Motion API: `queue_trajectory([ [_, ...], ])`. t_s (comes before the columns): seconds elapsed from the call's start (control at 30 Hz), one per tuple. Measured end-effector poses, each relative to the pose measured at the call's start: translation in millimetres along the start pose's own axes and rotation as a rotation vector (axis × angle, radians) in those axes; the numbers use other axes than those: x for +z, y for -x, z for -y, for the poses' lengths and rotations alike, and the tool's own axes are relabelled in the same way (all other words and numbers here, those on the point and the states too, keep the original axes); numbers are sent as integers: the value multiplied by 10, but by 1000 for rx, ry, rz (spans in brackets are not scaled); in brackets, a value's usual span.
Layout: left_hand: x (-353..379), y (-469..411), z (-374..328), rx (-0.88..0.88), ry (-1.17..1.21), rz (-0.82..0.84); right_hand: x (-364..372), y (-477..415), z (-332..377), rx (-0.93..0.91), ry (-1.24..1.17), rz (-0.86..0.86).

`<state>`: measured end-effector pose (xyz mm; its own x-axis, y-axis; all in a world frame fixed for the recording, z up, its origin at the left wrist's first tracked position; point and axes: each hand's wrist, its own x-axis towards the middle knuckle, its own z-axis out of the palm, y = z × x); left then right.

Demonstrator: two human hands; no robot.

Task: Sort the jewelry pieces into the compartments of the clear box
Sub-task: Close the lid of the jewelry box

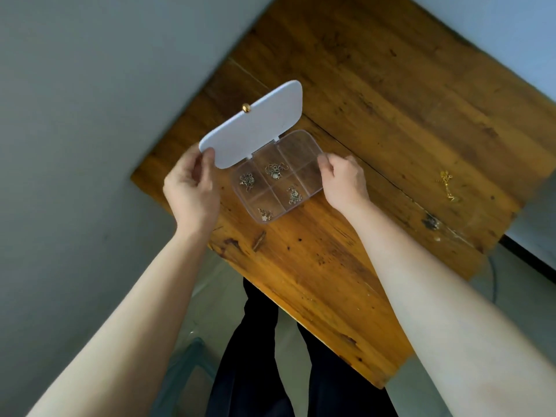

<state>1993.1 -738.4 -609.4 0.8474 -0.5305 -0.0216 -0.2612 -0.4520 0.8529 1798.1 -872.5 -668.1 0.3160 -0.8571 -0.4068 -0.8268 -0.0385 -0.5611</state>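
A clear box [313, 188] with several compartments lies on the wooden table [376, 115], its white lid [255, 130] swung open to the left. My left hand [191, 188] pinches the lid's near corner. My right hand [343, 182] grips the box's right end. Small jewelry pieces sit in separate compartments: one [246, 181] at the left, one [275, 171] in the middle of the far row, one [294, 195] in the middle of the near row, one [265, 215] at the near left. A gold chain [447, 185] lies loose on the table to the right.
A small gold bead [246, 108] rests at the lid's far edge. The table's left edge runs close beside the lid, with grey floor beyond. My dark trousers [264, 341] show below the near edge. A dark stain [431, 221] marks the table's right edge.
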Motion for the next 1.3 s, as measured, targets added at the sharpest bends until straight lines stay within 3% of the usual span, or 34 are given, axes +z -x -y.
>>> queue_trajectory([
  [0.1,-65,282,94,139,-101,47,-71,76,-59,139,-283,1],
  [0.23,-92,605,344,413,-287,206,-81,232,-134,189,-465,16],
  [0.4,9,824,602,484,-442,325,-57,326,-193,124,-546,105],
  [0.57,62,898,649,479,-539,428,-30,304,-199,62,-439,96],
  [0.63,84,928,588,365,-480,432,-19,297,-201,60,-430,81],
  [0.8,253,798,293,-344,-25,329,-11,298,-139,43,-403,54],
  [1.0,310,389,87,-382,168,287,-98,-4,257,-55,-352,35],
  [1.13,334,-105,34,-342,119,223,-49,-356,665,-123,-330,83],
  [1.3,452,-516,87,-443,72,142,171,-783,1121,-108,-314,129],
])
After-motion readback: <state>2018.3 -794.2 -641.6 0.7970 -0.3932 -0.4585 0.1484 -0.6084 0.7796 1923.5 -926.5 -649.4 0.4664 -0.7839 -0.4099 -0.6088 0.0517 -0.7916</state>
